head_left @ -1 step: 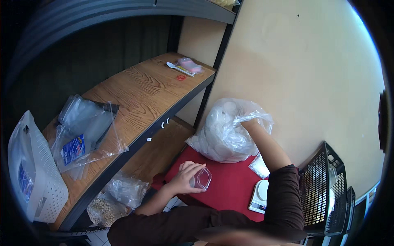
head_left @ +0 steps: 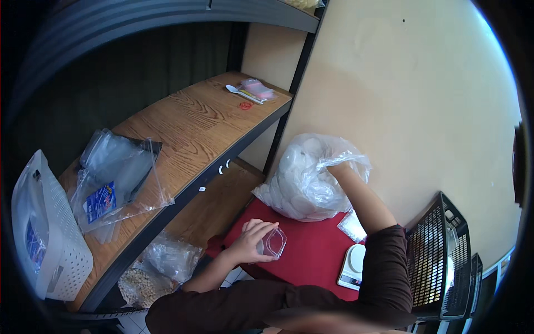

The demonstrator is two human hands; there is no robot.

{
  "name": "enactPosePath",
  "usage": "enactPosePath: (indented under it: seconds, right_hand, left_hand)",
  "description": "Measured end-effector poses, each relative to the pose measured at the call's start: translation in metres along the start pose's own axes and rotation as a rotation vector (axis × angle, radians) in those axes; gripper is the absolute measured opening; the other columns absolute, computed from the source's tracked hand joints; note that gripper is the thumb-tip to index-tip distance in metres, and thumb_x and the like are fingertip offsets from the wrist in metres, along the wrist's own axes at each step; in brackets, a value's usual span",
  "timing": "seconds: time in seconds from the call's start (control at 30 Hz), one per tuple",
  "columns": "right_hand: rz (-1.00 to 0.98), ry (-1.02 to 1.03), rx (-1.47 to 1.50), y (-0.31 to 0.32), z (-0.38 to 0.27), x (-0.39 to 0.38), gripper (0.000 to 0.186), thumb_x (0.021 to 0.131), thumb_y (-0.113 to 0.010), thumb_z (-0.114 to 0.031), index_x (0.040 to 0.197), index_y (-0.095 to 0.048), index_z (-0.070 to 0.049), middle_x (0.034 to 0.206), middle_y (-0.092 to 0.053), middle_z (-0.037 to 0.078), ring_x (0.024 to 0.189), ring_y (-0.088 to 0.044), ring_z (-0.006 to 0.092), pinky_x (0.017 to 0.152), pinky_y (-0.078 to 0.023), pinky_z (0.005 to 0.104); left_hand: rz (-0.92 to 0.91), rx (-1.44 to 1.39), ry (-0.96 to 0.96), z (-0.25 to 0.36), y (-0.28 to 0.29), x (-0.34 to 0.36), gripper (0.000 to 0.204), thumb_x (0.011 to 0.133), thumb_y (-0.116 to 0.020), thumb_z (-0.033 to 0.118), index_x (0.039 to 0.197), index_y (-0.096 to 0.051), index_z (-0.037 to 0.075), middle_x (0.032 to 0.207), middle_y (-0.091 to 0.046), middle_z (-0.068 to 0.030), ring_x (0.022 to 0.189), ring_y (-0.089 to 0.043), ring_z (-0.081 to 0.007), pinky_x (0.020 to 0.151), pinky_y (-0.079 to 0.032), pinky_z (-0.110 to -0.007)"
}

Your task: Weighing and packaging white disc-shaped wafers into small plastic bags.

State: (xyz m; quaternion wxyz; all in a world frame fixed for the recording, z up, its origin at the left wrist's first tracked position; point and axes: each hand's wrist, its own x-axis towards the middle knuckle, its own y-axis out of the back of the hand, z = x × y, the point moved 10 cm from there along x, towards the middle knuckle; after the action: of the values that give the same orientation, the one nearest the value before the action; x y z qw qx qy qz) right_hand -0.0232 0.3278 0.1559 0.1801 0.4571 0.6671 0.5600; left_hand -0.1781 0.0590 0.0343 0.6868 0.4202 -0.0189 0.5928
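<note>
My left hand (head_left: 250,245) grips a clear plastic container (head_left: 273,244) over the red tabletop (head_left: 306,256). A large translucent plastic bag (head_left: 297,178), bunched full of whitish round items, rests at the back of the red surface. My right hand (head_left: 338,167) reaches inside it, its fingers hidden by the plastic. Below the bag, near my right forearm, are a small clear packet (head_left: 350,227) and a white scale (head_left: 350,267), partly covered by my sleeve.
A wooden shelf (head_left: 172,128) at left holds a white perforated basket (head_left: 61,250), clear bags (head_left: 119,167), a white spoon (head_left: 233,90) and pink packets (head_left: 256,89). Bags (head_left: 167,261) lie below. Black crates (head_left: 428,261) stand at right against the beige wall (head_left: 411,111).
</note>
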Motion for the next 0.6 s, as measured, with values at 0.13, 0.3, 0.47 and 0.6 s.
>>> enactPosePath:
  seconds: [0.13,0.3,0.47,0.6]
  right_hand:
    - [0.089,-0.035,-0.133,0.018,0.001,-0.034,0.034,0.088,-0.061,-0.022,0.119,-0.062,-0.007,0.122,-0.062,0.013,0.109,-0.059,0.0331,0.091,-0.047,0.043]
    - [0.306,0.303,-0.553,0.055,-0.05,-0.125,0.022,0.084,-0.06,-0.003,0.106,-0.063,-0.004,0.103,-0.064,0.011,0.091,-0.063,0.0339,0.077,-0.051,0.0442]
    - [0.562,0.147,-0.036,0.105,-0.042,-0.203,0.024,0.08,-0.065,0.003,0.103,-0.062,-0.003,0.09,-0.062,0.009,0.078,-0.064,0.0202,0.066,-0.053,0.031]
    - [0.363,-0.19,0.939,0.064,-0.004,-0.243,0.018,0.089,-0.063,0.0,0.107,-0.061,0.001,0.087,-0.065,0.002,0.074,-0.061,0.0081,0.065,-0.052,0.0238]
  left_hand:
    - [-0.003,0.014,-0.01,0.012,0.001,0.002,0.098,0.056,-0.089,0.038,0.139,-0.048,0.005,0.13,-0.054,-0.0123,0.119,-0.045,-0.0332,0.103,-0.035,-0.045]
    - [0.09,0.018,0.026,0.022,0.003,0.005,0.098,0.056,-0.09,0.037,0.138,-0.048,0.004,0.128,-0.056,-0.0119,0.119,-0.045,-0.0321,0.104,-0.035,-0.045]
    - [0.224,0.081,-0.001,0.046,-0.006,0.025,0.099,0.058,-0.087,0.044,0.14,-0.046,0.006,0.13,-0.055,-0.0099,0.119,-0.046,-0.0308,0.1,-0.033,-0.044]
    - [0.243,0.164,-0.045,0.079,-0.021,0.053,0.102,0.057,-0.087,0.044,0.141,-0.044,0.007,0.129,-0.054,-0.0095,0.12,-0.043,-0.03,0.103,-0.028,-0.045]
